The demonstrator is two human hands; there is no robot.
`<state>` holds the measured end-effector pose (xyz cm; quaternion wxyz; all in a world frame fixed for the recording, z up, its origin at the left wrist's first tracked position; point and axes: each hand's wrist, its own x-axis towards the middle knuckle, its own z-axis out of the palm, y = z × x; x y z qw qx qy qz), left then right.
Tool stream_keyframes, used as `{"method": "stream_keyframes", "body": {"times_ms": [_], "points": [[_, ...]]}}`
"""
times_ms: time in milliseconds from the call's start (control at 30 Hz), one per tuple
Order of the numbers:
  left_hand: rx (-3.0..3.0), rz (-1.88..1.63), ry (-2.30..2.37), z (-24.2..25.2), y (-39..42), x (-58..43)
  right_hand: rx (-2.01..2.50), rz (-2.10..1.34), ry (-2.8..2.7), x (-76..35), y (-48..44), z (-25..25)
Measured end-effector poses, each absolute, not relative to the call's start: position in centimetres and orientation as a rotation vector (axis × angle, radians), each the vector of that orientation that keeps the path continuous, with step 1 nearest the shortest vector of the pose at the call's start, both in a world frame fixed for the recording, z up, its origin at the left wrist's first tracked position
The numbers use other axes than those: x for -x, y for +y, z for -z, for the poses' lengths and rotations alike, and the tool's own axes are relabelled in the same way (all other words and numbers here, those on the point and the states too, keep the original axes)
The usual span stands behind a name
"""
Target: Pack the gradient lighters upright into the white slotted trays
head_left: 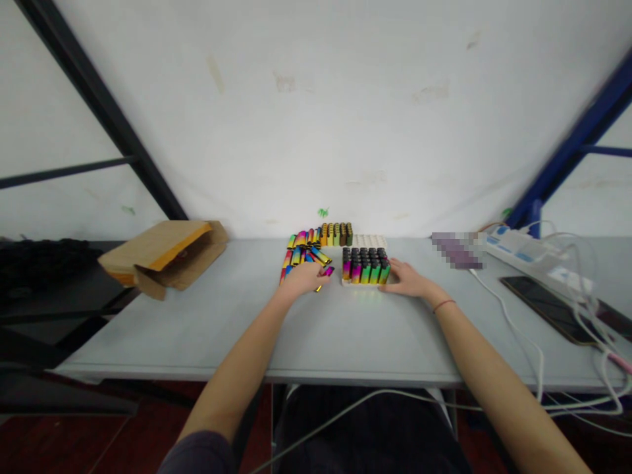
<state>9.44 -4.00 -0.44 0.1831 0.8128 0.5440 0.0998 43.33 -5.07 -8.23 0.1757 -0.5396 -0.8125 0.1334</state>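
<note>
We have our left hand (303, 280) low over a loose heap of rainbow-coloured disposable lighters (301, 253) near the middle of the frame, its fingers close together and curving down at the heap's lower edge; we cannot tell whether they pinch anything. One pink-and-black lighter (326, 270) lies just past those fingers, and a small yellow end shows below them. Our right hand (407, 280) lies flat on the grey table (197, 336), fingers pressed together and pointing left, their tips touching the lower right corner of a white tray (353, 284). That tray stands between our hands and holds tight rows of upright black-topped lighters (365, 266) shading from pink through yellow to green. Behind it, a row of upright gold-and-green lighters (336, 234) stands beside the heap. At the upper left of the table sits an open cardboard box (165, 257) with an orange edge. To the right lie a pixelated, unreadable object (457, 250), a white power strip (523, 253), a dark phone (548, 308) and tangled white cables (577, 329).
</note>
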Motion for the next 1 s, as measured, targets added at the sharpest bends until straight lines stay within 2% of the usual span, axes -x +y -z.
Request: {"method": "stream_keyframes", "body": {"times_ms": [167,333,533,700,1000], "points": [[-1.743,-0.700,1.223,1.3,-3.1,-10.7,1.525,-0.362,-2.313,-43.5,-4.9,8.5],[-1.198,-0.839,1.033,1.2,-3.7,-12.2,1.512,-0.373,-2.314,-43.5,-4.8,8.7],[-0.989,-1.028,0.905,0.7,-4.9,-13.2,1.572,-0.390,-2.315,-43.5,-4.9,8.6],[-0.849,-1.047,0.842,0.5,-4.8,-13.4,1.552,-0.371,-2.312,-43.5,-5.0,8.6],[-0.842,-1.119,0.946,0.8,-4.6,-12.8,1.557,-0.376,-2.312,-43.4,-4.9,8.5]]}}
